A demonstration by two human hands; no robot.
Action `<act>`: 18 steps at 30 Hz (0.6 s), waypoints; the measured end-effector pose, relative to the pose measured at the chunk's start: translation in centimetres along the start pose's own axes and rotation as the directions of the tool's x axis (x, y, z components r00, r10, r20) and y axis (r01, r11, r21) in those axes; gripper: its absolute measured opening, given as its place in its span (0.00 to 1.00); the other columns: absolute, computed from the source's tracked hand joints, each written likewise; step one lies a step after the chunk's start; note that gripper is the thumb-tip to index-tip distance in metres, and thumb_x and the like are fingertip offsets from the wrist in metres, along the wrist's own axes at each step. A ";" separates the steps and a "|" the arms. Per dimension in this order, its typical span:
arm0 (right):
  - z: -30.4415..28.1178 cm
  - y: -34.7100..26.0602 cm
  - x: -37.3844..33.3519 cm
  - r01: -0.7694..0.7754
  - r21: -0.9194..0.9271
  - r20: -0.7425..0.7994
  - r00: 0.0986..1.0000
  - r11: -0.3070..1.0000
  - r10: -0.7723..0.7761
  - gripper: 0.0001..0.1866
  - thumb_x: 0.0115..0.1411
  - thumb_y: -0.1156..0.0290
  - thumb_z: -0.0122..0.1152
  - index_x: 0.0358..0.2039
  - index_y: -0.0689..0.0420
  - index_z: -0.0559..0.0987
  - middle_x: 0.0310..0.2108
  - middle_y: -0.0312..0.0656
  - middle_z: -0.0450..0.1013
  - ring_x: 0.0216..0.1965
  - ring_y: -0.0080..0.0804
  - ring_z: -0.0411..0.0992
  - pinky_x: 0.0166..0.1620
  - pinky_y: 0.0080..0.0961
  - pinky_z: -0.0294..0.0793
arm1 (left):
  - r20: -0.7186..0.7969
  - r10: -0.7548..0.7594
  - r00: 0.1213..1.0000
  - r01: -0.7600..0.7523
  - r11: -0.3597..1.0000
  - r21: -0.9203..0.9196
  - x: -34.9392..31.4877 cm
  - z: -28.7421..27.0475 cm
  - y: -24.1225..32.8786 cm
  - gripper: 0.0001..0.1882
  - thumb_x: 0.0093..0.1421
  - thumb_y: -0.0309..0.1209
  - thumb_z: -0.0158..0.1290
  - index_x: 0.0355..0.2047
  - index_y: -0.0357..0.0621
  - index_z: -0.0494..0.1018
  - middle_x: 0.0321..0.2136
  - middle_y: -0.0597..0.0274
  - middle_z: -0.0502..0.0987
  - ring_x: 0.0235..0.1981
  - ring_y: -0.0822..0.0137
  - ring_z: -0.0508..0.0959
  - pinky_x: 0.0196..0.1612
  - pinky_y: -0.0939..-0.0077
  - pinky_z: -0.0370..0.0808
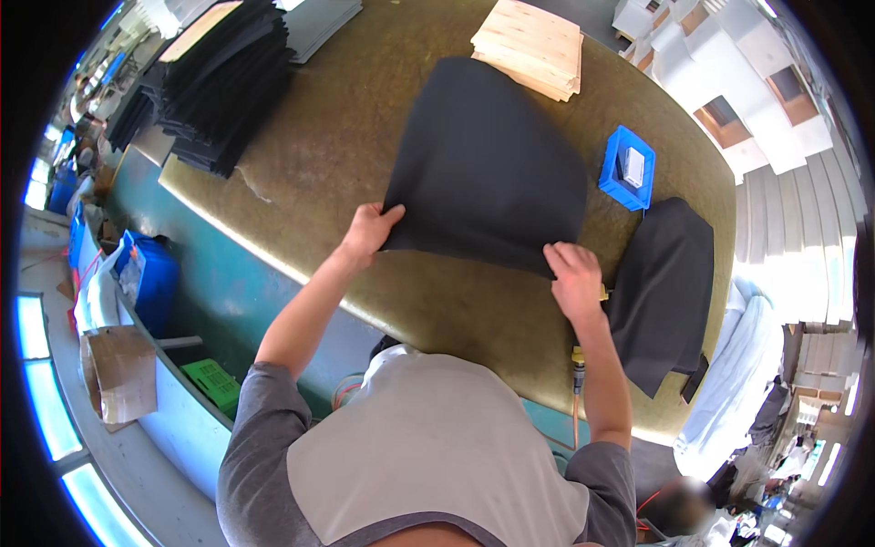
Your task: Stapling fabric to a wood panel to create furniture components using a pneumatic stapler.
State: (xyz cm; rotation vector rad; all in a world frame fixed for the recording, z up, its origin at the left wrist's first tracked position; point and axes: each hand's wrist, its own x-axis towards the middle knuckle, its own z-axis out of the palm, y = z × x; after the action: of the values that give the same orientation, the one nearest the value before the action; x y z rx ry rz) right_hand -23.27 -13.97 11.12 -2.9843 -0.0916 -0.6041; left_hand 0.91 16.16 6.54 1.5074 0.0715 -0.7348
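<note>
A large black fabric-like sheet [492, 164] spreads over the brown table [337, 118] in front of me, its far part reaching up to a stack of wooden boards. My left hand [370, 228] pinches the sheet's near left corner, thumb on top. At the near right corner, my right hand [574, 273] grips the edge, its fingers lying over the top side. The near edge runs between both hands, slightly bowed. To the right, a second black piece [667, 283] lies rumpled near the table's right edge.
Pale wooden boards [529, 46] are stacked at the far side. A blue plastic tray [629, 169] holds small items. Black sheets [219, 91] pile up at far left. A tool with a yellow fitting and hose [578, 365] sits at the near edge. White boxes [729, 73] stand beyond.
</note>
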 end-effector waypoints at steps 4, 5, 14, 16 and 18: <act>4.4 -1.5 -4.8 -0.081 0.023 0.137 0.987 0.996 0.077 0.24 0.47 0.82 0.62 0.48 0.58 0.82 0.47 0.40 0.76 0.50 0.40 0.74 0.56 0.40 0.73 | -0.107 0.099 0.989 -0.044 0.903 0.428 -0.1 -1.0 -5.8 0.15 0.64 0.36 0.62 0.32 0.32 0.79 0.24 0.55 0.81 0.25 0.67 0.77 0.31 0.66 0.74; 4.8 -2.1 -5.6 -0.094 0.017 0.148 0.985 0.995 0.091 0.23 0.49 0.81 0.62 0.48 0.58 0.81 0.48 0.41 0.76 0.52 0.40 0.74 0.57 0.40 0.72 | -0.104 0.082 0.991 -0.028 0.899 0.436 -0.7 -1.1 -6.2 0.15 0.64 0.36 0.62 0.32 0.32 0.79 0.24 0.55 0.81 0.25 0.67 0.77 0.31 0.66 0.74; 3.7 -5.4 -8.3 -0.239 0.048 0.268 0.938 0.970 0.218 0.29 0.56 0.68 0.68 0.59 0.59 0.75 0.64 0.51 0.65 0.64 0.51 0.65 0.65 0.49 0.66 | 0.266 0.677 0.686 -0.324 -0.042 0.945 -6.5 2.2 -2.4 0.19 0.56 0.31 0.65 0.48 0.44 0.78 0.51 0.52 0.76 0.47 0.50 0.77 0.49 0.55 0.73; 3.3 -5.8 -8.3 -0.240 0.045 0.283 0.934 0.970 0.218 0.31 0.57 0.65 0.69 0.60 0.59 0.74 0.66 0.52 0.63 0.66 0.52 0.63 0.66 0.50 0.65 | 0.476 0.723 0.501 -0.600 -0.106 0.793 -6.7 5.4 -2.7 0.20 0.56 0.28 0.63 0.50 0.41 0.78 0.54 0.52 0.76 0.52 0.49 0.77 0.54 0.53 0.73; 3.1 -6.1 -8.0 -0.253 0.043 0.340 0.913 0.967 0.224 0.34 0.57 0.60 0.70 0.62 0.59 0.72 0.66 0.54 0.62 0.67 0.53 0.61 0.67 0.52 0.62 | 0.643 0.677 0.356 -0.843 -0.064 0.534 -5.4 9.5 -4.8 0.18 0.54 0.26 0.62 0.47 0.39 0.79 0.54 0.50 0.77 0.58 0.49 0.75 0.62 0.55 0.72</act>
State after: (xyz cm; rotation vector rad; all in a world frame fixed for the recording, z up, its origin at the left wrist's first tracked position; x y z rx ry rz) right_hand -29.87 -7.89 5.68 -2.9173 0.2161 -0.0629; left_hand -9.38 10.10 5.93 1.9757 -1.4783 0.2078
